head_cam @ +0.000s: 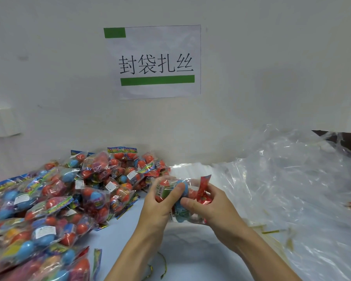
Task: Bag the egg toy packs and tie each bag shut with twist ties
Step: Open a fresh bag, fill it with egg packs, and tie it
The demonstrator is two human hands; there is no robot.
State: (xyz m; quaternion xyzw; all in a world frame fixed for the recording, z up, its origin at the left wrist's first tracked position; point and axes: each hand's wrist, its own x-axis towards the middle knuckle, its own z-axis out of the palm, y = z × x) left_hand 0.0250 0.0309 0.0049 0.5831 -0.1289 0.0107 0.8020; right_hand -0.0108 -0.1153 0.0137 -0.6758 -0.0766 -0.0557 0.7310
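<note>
**A:** What is being held, just right of the middle of the frame?

**B:** A clear plastic pack of red and blue egg toys with a red printed header card (177,196) — lifted off the table between both hands. The left hand (160,205) wraps its fingers round the pack's left side, thumb laid across the front; the right hand (209,207) grips the right end, thumb pressed on the blue egg, fingers curled by the red header.

**A:** So which step is this?

**B:** Bagging, I'd judge. There seems to be thin clear film around the pack, but I cannot tell whether that is an outer bag or only the pack's own wrapper. No tie is on it that I can see.

**A:** And the next move?

**B:** If it is bagged, the open mouth must be gathered into a neck past the header card, held pinched by one hand while the other fetches a tie. A thin gold twist tie (162,264) lies on the pale blue table (190,246) at the bottom centre, and more gold ties (272,231) sit at the lower right, by the film.

**A:** What else is around?

**B:** A heap of the same colourful egg toy packs (49,199) fills the lower left, and a big crumpled sheet of clear plastic film (292,179) covers the right. On the wall above, a white paper sign with green bars and black characters (152,61).
</note>
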